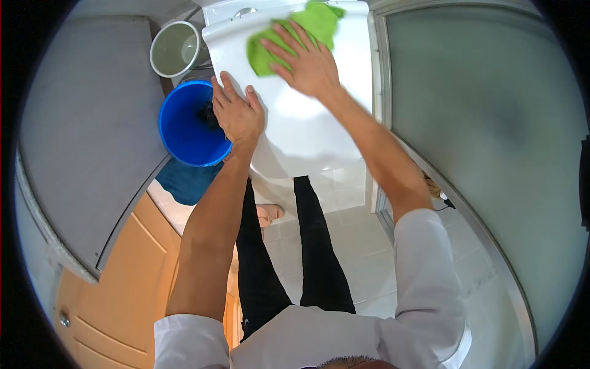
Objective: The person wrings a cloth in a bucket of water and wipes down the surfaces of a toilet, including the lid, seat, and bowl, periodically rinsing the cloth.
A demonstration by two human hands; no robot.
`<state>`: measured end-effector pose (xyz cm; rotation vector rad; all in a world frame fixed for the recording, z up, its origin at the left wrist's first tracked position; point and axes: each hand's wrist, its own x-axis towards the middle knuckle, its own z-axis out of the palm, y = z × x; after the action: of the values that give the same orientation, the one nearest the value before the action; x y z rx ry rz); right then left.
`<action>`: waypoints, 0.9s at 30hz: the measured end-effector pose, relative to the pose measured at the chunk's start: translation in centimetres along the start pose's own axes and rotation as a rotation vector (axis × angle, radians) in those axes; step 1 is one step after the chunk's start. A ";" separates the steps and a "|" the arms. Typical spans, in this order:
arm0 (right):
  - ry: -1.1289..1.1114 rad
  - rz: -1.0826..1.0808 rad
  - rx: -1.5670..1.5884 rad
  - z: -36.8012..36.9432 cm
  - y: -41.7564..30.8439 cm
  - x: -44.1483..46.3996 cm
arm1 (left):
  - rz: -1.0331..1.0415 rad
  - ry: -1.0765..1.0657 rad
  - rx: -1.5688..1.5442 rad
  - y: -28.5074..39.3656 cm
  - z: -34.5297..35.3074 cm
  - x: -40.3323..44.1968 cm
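The right hand [307, 66] spreads flat on the green cloth [321, 23], far on the white fixture [307, 123]; the open left hand [240, 117], seemingly braced at the left edge, could slip, tipping the blue bucket [184, 126].

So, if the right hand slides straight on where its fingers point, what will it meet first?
Beyond the green cloth under the right hand, probably the white fixture's far rim, though depth there is unclear.
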<state>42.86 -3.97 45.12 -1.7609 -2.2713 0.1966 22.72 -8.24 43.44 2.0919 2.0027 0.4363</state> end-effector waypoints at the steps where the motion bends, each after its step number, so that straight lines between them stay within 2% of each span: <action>1: 0.046 -0.088 0.034 0.6 -0.3 3.1 | 0.007 0.022 0.012 -1.3 -0.4 0.3; 4: 0.189 -0.187 0.048 -0.7 2.9 4.5 | -0.017 -0.014 -0.035 -0.4 -0.4 -0.1; 5: -0.237 0.248 0.237 -2.4 4.0 5.3 | -0.019 -0.029 -0.034 -0.2 -0.4 -0.1; 6: 0.141 0.034 -0.133 1.7 8.5 3.6 | -0.027 -0.036 -0.031 -0.1 -0.5 0.1; 7: 0.151 0.122 -0.282 -1.1 8.2 3.8 | -0.043 -0.023 -0.026 -0.5 -0.5 0.3; 9: 0.178 0.107 -0.215 -2.5 8.9 5.4 | -0.038 -0.027 -0.019 -0.4 -0.3 0.1; 11: -0.038 0.287 -0.089 -3.2 8.1 7.9 | -0.026 -0.007 -0.019 -0.3 -0.5 -0.1; 13: 0.053 0.175 -0.202 1.3 6.5 10.4 | -0.022 -0.044 0.021 0.0 -0.4 0.4; 15: 0.006 0.001 0.032 1.2 1.7 12.3 | -0.027 -0.027 0.000 0.2 -0.1 0.6; 16: 0.000 0.003 0.037 1.9 2.6 12.8 | -0.028 -0.021 -0.018 0.0 -0.1 0.4; 18: -0.218 0.018 0.061 2.4 5.5 13.9 | -0.022 -0.031 -0.032 -0.3 -0.2 -0.1; 19: -0.262 -0.076 -0.164 0.4 6.6 12.6 | -0.013 -0.020 -0.045 -0.4 0.0 0.3; 20: -0.290 -0.108 -0.201 -1.1 8.3 11.6 | -0.015 -0.019 -0.021 -0.3 0.1 0.4; 21: -0.131 0.104 -0.061 -1.7 8.7 11.0 | -0.033 -0.020 -0.024 0.0 0.0 0.1; 25: -0.513 0.239 -0.024 0.1 5.8 14.8 | -0.068 -0.047 -0.036 0.3 -0.2 0.6; 26: -0.331 0.133 0.014 2.1 3.9 15.1 | -0.066 -0.049 -0.056 0.0 -0.2 0.7; 27: -0.328 0.092 -0.131 2.6 2.7 15.7 | -0.063 -0.059 -0.074 -0.1 -0.4 0.8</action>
<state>40.99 11.98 43.86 -2.0316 -2.4753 0.3886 22.55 -7.49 43.82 1.9688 1.9824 0.4259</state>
